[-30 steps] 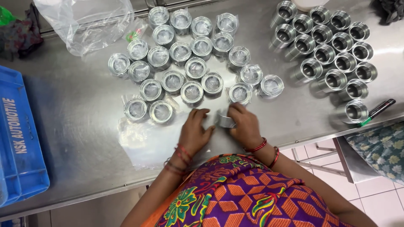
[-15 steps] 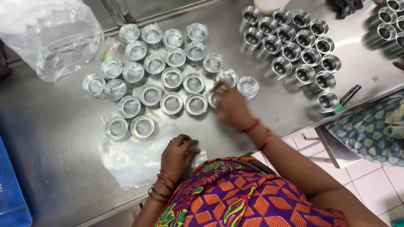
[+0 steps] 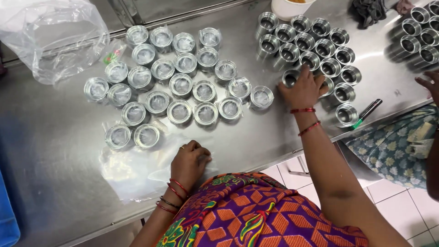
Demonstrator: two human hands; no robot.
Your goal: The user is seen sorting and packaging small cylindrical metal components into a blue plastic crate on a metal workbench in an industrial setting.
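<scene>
The scene is lit brightly and evenly from above. Soft glare is seen on the steel table (image 3: pixel 55 151) and on the plastic bag (image 3: pixel 50 36). Short shadows are cast beside the metal cups (image 3: pixel 315 45). The edges are slightly bent, and the focus is mostly sharp.

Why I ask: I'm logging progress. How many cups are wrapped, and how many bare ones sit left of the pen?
Wrapped metal cups: 24
Bare metal cups left of the pen: 17
Total: 41

Left hand (image 3: pixel 190 160) curled near body, right hand (image 3: pixel 302 89) outstretched — fingers spread
</scene>
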